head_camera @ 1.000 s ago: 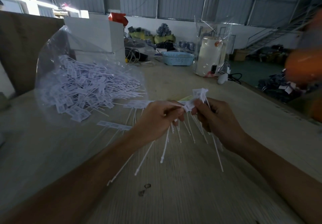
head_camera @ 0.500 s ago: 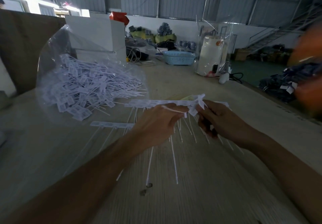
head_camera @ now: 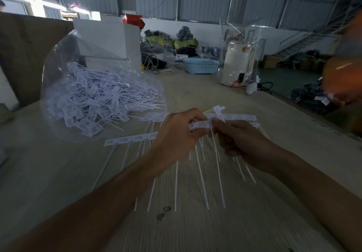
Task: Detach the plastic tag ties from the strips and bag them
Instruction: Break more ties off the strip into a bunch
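Observation:
Above the middle of the table, my left hand (head_camera: 177, 134) and my right hand (head_camera: 240, 139) both pinch one white strip of tag ties (head_camera: 201, 124), its thin tails hanging down towards me. More joined strips (head_camera: 129, 139) lie flat on the table (head_camera: 195, 228) under and beside my hands. To the left lies a clear plastic bag (head_camera: 58, 71), open towards me, heaped with several loose detached tag ties (head_camera: 98, 99).
A white box (head_camera: 109, 36) stands behind the bag. At the far end sit a blue basket (head_camera: 200, 66), a white jug in clear wrap (head_camera: 236, 63) and cables. An orange-clad person (head_camera: 344, 75) is blurred at the right edge.
My hands have lowered the strip towards the table and drawn closer together on it. The hanging tails now fan out nearer to me. The person at the right has shifted.

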{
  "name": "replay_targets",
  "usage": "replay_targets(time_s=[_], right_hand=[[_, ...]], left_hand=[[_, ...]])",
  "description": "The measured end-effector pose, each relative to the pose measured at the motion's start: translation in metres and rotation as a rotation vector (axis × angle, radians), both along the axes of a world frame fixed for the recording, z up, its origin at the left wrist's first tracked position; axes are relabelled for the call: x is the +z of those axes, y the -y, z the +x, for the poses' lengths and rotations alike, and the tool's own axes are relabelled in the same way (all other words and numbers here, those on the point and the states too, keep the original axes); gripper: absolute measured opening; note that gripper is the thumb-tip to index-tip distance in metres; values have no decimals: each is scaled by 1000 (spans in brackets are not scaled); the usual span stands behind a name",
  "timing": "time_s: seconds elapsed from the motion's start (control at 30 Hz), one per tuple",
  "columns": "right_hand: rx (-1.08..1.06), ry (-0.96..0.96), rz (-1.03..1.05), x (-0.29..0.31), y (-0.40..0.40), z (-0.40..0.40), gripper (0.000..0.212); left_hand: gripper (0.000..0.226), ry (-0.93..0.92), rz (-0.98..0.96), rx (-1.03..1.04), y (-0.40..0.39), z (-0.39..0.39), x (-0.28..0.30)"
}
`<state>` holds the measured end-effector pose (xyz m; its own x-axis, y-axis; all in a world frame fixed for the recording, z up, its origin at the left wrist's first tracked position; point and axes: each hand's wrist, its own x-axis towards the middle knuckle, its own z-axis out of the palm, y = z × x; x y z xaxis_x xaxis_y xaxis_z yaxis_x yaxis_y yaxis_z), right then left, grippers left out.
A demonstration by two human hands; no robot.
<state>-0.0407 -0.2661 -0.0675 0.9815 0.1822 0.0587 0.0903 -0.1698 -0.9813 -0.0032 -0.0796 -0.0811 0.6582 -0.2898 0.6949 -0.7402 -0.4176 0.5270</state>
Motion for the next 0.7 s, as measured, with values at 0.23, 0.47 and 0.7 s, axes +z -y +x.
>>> replay_targets(time_s=[0.23, 0.47, 0.7], right_hand=[[-143, 48, 3, 0, 2, 3, 30], [-198, 96, -55, -1, -1, 4, 36], [-295, 295, -267, 3, -5, 0, 37]], left_hand=[[31, 5, 111, -17, -2, 1, 1], [25, 95, 255, 59, -3, 2, 1], [20, 154, 257, 70, -2, -1, 3]])
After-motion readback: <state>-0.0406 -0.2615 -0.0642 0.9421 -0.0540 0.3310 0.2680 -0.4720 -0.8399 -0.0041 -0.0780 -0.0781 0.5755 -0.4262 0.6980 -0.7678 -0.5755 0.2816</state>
